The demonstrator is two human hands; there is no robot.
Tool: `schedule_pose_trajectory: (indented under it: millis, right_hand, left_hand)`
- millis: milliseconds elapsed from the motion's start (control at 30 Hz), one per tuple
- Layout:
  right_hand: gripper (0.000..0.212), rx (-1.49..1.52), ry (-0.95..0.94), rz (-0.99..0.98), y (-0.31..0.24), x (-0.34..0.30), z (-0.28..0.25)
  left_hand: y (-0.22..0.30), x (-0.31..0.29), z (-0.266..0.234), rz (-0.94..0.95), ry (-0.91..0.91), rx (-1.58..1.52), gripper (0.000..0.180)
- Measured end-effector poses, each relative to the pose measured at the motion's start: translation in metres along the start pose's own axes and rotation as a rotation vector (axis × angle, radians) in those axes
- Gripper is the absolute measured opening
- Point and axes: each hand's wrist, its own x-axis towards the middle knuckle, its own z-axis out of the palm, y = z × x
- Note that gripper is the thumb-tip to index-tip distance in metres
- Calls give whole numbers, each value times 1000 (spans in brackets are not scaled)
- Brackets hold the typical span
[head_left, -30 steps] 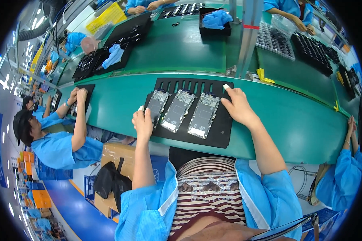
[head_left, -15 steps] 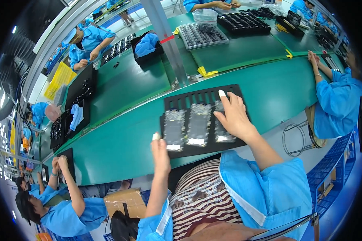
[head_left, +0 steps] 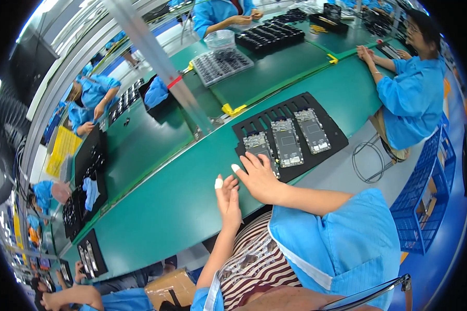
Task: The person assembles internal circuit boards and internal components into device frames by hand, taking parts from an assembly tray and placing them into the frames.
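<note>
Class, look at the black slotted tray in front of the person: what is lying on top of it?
On the black tray lie three circuit boards side by side. The right hand rests on its near left corner, covering part of the leftmost board; anything beneath the tray is hidden.

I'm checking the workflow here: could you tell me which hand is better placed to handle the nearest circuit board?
The right hand: it already rests at the black tray beside the nearest circuit board; the left hand lies on the green table.

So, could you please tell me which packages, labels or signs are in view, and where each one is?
Cardboard box: brown, on the floor below the green bench, lower edge.
Yellow sheet: flat rectangular sign or pad, far left bench end.
Clear plastic tub: round, far bench top.
No screens visible.
</note>
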Motion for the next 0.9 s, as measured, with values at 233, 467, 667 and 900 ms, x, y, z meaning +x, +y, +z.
schedule_pose_trajectory:
  millis: [233, 467, 667, 900]
  right_hand:
    - [42, -199, 57, 95, 58, 4, -5]
    - [35, -476, 139, 319, 160, -3, -17]
    - [33, -432, 147, 506, 209, -13, -31]
    - [41, -520, 209, 437, 229, -30, -10]
  left_hand:
    - [0, -6, -16, -39, 20, -207, 55]
    - [4, -4, -14, -57, -13, -239, 46]
    - [2, -6, -15, -73, -14, -271, 42]
    - [24, -14, -24, 209, 28, 625, 55]
